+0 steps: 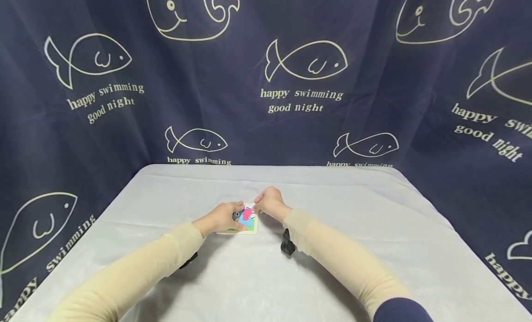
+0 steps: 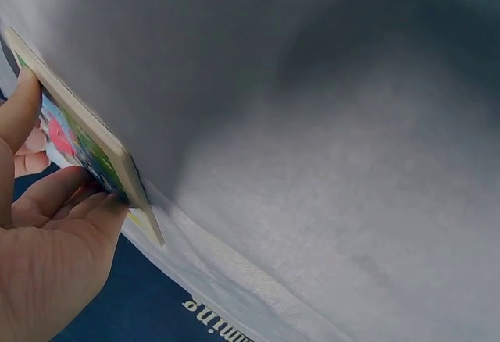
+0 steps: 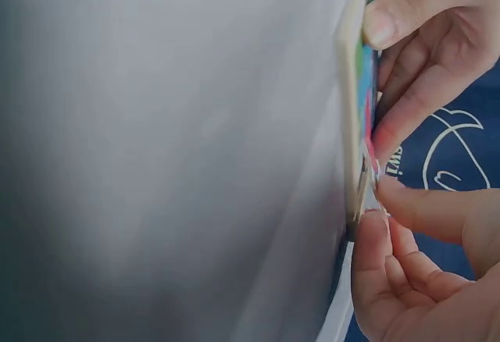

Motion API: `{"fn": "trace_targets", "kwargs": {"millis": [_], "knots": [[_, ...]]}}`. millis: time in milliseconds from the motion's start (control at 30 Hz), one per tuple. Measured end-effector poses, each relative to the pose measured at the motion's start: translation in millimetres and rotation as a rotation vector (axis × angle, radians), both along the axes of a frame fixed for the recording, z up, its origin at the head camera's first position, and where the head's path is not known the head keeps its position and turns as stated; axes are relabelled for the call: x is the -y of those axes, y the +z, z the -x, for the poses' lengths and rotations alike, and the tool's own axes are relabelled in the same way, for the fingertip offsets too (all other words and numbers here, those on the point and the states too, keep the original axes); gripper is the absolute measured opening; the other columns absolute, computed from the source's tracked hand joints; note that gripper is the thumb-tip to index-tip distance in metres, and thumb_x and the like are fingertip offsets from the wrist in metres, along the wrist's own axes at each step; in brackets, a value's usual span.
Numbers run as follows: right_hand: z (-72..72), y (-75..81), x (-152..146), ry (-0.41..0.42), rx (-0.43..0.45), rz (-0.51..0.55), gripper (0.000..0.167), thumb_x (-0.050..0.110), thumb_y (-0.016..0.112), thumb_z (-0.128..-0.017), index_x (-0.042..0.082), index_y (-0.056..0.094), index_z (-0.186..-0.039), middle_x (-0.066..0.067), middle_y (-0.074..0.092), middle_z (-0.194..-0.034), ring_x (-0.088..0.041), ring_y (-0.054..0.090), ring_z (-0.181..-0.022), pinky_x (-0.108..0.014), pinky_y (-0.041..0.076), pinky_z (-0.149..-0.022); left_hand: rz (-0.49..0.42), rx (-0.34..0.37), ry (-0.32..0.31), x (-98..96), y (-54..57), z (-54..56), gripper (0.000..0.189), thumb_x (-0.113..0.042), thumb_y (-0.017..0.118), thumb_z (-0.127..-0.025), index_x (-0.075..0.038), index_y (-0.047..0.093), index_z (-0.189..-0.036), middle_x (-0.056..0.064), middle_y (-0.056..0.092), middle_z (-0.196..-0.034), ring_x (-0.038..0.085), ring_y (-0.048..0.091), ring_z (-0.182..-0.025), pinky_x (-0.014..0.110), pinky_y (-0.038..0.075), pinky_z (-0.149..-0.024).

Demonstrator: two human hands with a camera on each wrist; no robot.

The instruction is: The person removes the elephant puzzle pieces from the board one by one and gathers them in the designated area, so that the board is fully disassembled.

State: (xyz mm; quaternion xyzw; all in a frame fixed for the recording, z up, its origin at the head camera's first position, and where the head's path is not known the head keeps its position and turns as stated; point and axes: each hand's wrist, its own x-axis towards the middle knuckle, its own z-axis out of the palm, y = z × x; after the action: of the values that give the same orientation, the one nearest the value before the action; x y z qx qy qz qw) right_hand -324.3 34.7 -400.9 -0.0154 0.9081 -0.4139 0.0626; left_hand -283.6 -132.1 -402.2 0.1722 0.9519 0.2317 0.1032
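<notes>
The picture puzzle board (image 1: 250,228) looks mostly filled; the left hand (image 1: 226,217) presses it, fingers spread, while the right hand (image 1: 272,203) pinches a pale piece (image 3: 370,199) at two o'clock, apparently unseated.

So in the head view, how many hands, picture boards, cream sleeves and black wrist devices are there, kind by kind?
Left hand and right hand: 2
Picture board: 1
Cream sleeves: 2
Black wrist devices: 2
Total: 7

Support: pale grey-white cloth-covered surface (image 1: 415,266), lightly creased.
Backdrop: dark-blue fabric curtain (image 1: 241,95), in folds.
Print: cream fish outlines (image 1: 317,67), "happy swimming good night" lettering (image 1: 301,94) beneath.
</notes>
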Motion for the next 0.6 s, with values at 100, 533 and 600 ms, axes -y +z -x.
{"fn": "trace_targets", "kwargs": {"millis": [100,533,600], "knots": [[3.2,-1.4,2.7,-0.045,0.045,0.082,0.012,-0.003,0.08,-0.073,0.001,0.073,-0.082,-0.008,0.07,-0.068,-0.011,0.062,-0.05,-0.023,0.057,-0.052,-0.001,-0.004,0.005,0.0,-0.1,-0.5,0.077,-0.028,0.081,-0.077,0.002,0.047,-0.139,0.013,0.04,-0.151,0.036,0.034,-0.141,0.049,0.026,-0.119],[-3.0,4.4,-0.3,-0.09,0.163,0.354,0.016,-0.009,0.072,-0.078,-0.007,0.071,-0.093,-0.017,0.072,-0.078,-0.014,0.067,-0.056,-0.029,0.062,-0.066,0.016,-0.007,-0.014,1.4,-4.0,2.3,0.077,-0.03,0.081,-0.078,0.001,0.047,-0.14,0.012,0.039,-0.152,0.036,0.033,-0.142,0.048,0.025,-0.119],[-3.8,4.3,-2.1,-0.078,0.164,0.385,0.017,-0.009,0.071,-0.079,-0.008,0.071,-0.096,-0.017,0.072,-0.08,-0.012,0.066,-0.056,-0.028,0.062,-0.066,0.014,-0.011,-0.017,1.5,-4.1,2.5,0.077,-0.03,0.081,-0.078,0.001,0.047,-0.14,0.013,0.039,-0.152,0.036,0.034,-0.142,0.048,0.026,-0.119]]}}
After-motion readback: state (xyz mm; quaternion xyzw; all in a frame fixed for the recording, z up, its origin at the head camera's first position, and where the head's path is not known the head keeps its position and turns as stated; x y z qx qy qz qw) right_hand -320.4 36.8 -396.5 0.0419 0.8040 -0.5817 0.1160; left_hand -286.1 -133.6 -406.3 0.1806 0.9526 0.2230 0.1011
